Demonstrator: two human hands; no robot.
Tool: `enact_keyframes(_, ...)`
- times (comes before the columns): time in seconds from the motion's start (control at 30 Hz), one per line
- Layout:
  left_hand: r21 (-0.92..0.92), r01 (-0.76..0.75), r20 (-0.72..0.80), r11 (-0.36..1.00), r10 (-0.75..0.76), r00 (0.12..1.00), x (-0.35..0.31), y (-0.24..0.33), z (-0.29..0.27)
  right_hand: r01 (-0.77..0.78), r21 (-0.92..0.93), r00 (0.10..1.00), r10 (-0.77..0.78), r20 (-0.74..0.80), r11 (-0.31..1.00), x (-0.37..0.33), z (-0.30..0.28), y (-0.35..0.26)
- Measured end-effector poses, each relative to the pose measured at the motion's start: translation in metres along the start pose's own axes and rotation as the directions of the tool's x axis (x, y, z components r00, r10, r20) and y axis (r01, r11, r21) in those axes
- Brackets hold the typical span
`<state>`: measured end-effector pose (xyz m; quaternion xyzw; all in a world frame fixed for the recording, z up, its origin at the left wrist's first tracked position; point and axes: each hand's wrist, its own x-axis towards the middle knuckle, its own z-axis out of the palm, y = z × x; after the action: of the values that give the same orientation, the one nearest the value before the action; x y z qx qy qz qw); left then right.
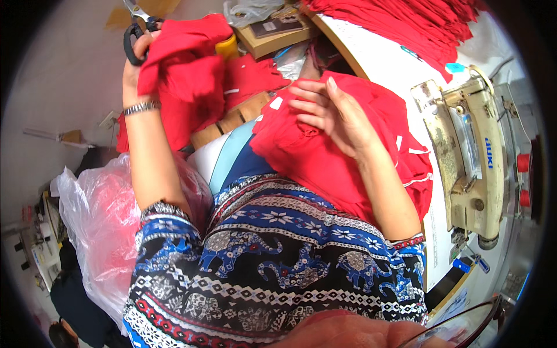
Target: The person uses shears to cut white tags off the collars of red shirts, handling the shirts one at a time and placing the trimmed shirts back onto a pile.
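Observation:
At the upper left, my left hand point(139, 55) is closed on the black handles of a pair of scissors point(134, 36), whose blades point away to the far edge. A red cloth piece point(188, 66) drapes beside this hand and hangs down past the wrist, covering part of the fingers. My right hand point(342, 116) hovers above or rests lightly on a red garment point(325, 156) spread over my lap. Its fingers are stretched and apart, with nothing in them. White tags or strips show at the garment's edges.
A cream sewing machine point(473, 156) stands on the white table point(380, 52) to the right. Red fabric point(406, 23) is piled at the far end. Left of me sits a clear plastic bag point(96, 214) of red cloth. A cardboard box point(270, 37) lies ahead; another person point(87, 290) is at lower left.

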<state>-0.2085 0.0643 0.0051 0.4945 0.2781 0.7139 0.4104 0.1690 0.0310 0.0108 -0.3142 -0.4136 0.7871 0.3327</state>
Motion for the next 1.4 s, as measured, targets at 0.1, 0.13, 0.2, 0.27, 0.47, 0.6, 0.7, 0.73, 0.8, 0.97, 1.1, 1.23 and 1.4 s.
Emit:
enact_keyframes(0.1,-0.185,0.353,0.271,0.917,-0.297,0.915,-0.019,0.029,0.129,-0.014,0.470,0.958,-0.123,0.259,0.882,-0.013,-0.010,-0.004)
enact_keyframes(0.13,-0.244,0.509,0.386,0.826,-0.399,0.832,-0.035,0.023,0.163,-0.094,0.679,0.855,-0.291,0.430,0.728,-0.018,-0.024,0.002)
enact_keyframes(0.2,-0.379,0.870,0.604,0.316,-0.628,0.491,-0.078,0.000,0.220,0.066,0.541,0.994,-0.010,-0.105,0.838,-0.057,0.010,-0.022)
enact_keyframes(0.27,-0.162,0.956,0.763,0.245,-0.584,0.279,-0.094,-0.004,0.253,0.055,-0.151,0.934,-0.105,-0.341,0.987,-0.095,-0.040,-0.008)
enact_keyframes(0.47,0.084,0.778,0.684,0.622,-0.604,0.409,-0.090,-0.056,0.238,-0.107,-0.596,0.587,-0.433,-0.684,0.796,-0.211,-0.101,0.020)
enact_keyframes(0.6,0.558,0.488,0.412,0.671,-0.735,0.539,-0.086,-0.084,0.215,-0.446,-0.776,0.326,-0.727,-0.604,0.445,-0.243,-0.123,0.020)
enact_keyframes(0.7,0.654,0.234,0.406,0.719,-0.595,0.694,-0.072,-0.089,0.213,-0.363,-0.883,0.214,-0.896,-0.389,0.297,-0.204,-0.090,-0.006)
enact_keyframes(0.73,0.672,0.141,0.431,0.727,-0.539,0.723,-0.063,-0.088,0.216,-0.250,-0.904,0.335,-0.844,-0.417,0.347,-0.188,-0.079,-0.012)
enact_keyframes(0.8,0.594,0.126,0.452,0.794,-0.459,0.765,-0.050,-0.087,0.232,-0.316,-0.948,0.535,-0.832,-0.146,-0.037,-0.153,-0.080,-0.011)
enact_keyframes(0.97,0.402,0.300,0.511,0.865,-0.484,0.711,-0.043,-0.087,0.247,-0.467,-0.858,0.709,-0.670,-0.220,-0.212,-0.089,-0.096,-0.019)
enact_keyframes(1.1,0.350,0.309,0.526,0.884,-0.459,0.717,-0.046,-0.088,0.238,-0.466,-0.861,0.751,-0.605,-0.263,-0.204,-0.076,-0.094,-0.017)
enact_keyframes(1.23,0.302,0.412,0.523,0.859,-0.511,0.682,-0.046,-0.094,0.234,-0.423,-0.885,0.738,-0.641,-0.213,-0.193,-0.061,-0.105,-0.019)
enact_keyframes(1.4,0.275,0.130,0.516,0.952,-0.261,0.816,-0.039,-0.095,0.229,0.046,-0.900,0.711,-0.647,-0.275,0.433,-0.055,-0.069,-0.074)
